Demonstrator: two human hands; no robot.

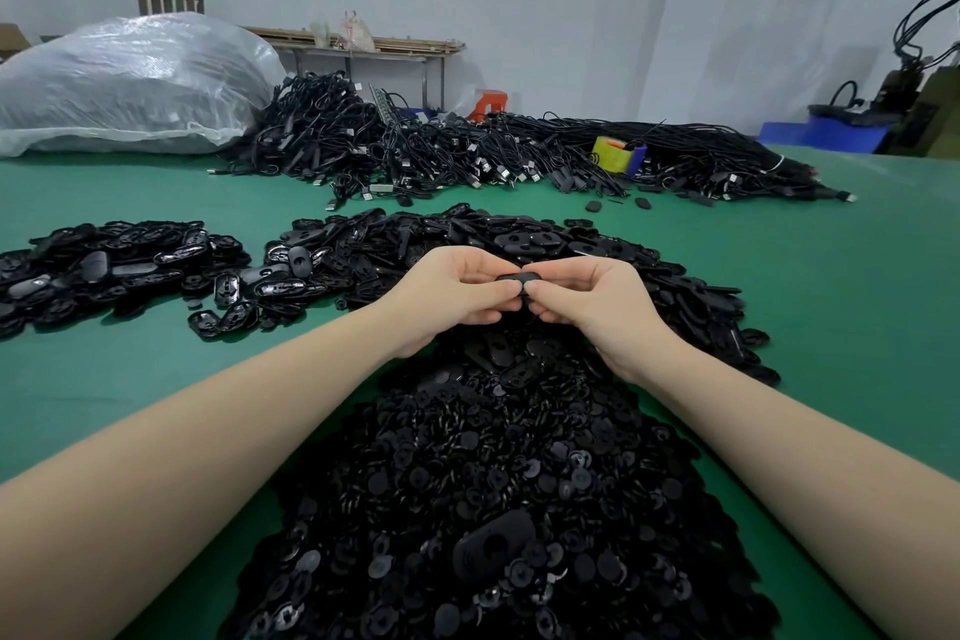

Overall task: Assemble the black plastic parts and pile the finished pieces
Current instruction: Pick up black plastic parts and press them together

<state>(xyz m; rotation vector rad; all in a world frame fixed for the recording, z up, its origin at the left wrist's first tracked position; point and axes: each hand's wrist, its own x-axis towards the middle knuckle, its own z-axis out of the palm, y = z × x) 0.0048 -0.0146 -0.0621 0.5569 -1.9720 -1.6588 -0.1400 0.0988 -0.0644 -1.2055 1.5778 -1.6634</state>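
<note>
Both hands up over worktop (831, 307), left hand (447, 299) and right hand (587, 304) pinching one small black part (515, 280) between fingertips, dead centre. Loose heap (493, 509) at 6 o'clock, shell pile (119, 265) at 9. Risk: misaligned press, piece probably pops out, lost in heap. No readable writing anywhere.
</note>
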